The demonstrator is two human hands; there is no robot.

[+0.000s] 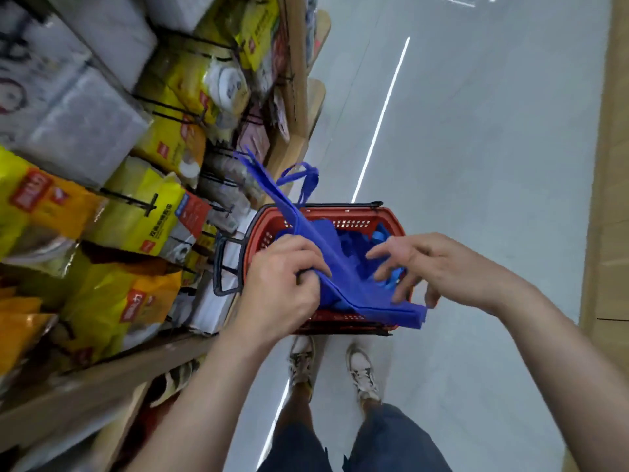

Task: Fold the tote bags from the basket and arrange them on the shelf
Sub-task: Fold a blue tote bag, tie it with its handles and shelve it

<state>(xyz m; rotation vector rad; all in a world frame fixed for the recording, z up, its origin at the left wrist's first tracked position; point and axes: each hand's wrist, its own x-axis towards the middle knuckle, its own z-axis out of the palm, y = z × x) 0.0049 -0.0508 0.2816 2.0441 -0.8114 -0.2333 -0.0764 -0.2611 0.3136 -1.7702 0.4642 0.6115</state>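
Standing in a shop aisle, a person looks down at a red plastic shopping basket (391,216) that sits on the pale grey floor (476,148) just ahead of their two sneakers (362,373). Both bare forearms reach forward over the basket.

The left hand (282,281) is curled closed, its fingers and thumb pinching one edge of a blue non-woven tote bag (343,267). That bag is held flat and stretched in a long diagonal band above the basket: its near corner juts out past the basket's front rim below the right hand, and its far end rises up and to the left, towards the shelf. Its looped handles (306,180) stick up beyond the basket's far rim.

The right hand (418,264) is spread open, fingers splayed and bent slightly downward; the fingertips hover at or just touch the bag's upper surface, and whether they actually press on it cannot be told. It grips nothing.

More blue tote bags (360,240) lie crumpled inside the basket, under the held one. A black handle frame (226,267) projects from the basket's left side.

Along the left runs a wooden shelf (102,379) stacked with yellow and orange packaged goods (136,212) hung on black wire hooks, with grey wrapped bundles (78,131) above them. These are blurred. A bright light streak (381,120) reflects on the floor.
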